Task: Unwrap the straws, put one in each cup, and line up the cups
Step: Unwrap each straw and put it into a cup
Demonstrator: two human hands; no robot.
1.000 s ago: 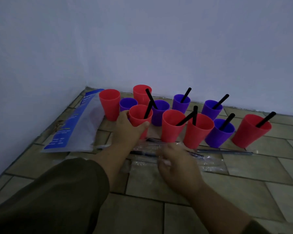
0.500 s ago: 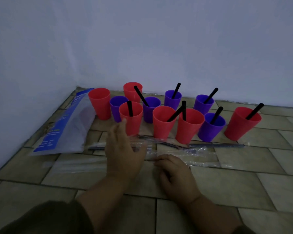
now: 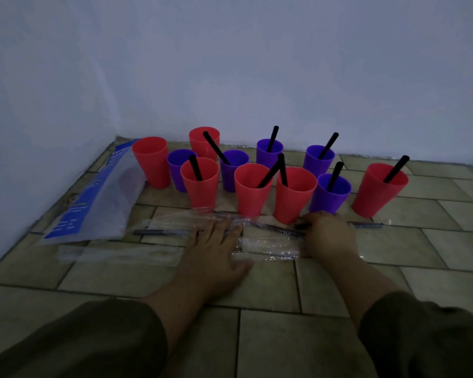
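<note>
**Wrapped straw** (image 3: 280, 230): lies on the tiled floor (image 3: 393, 249) just in front of the cups, sealed in clear film. We judge it light and stiff, with a slippery, crinkly wrap, best pinched at one end.

**Hands:** the right hand (image 3: 329, 237) curls its fingers over the wrapped straw, gripping it. The left hand (image 3: 216, 249) lies flat, fingers straight, pressing the empty wrappers (image 3: 265, 251).

**Cups:** we count eight holding one black straw each, among them the far-right red cup (image 3: 377, 192). Three look empty: the left red cup (image 3: 152, 165), the purple cup (image 3: 176, 170) beside it, and the rear red cup (image 3: 200, 144).
</note>
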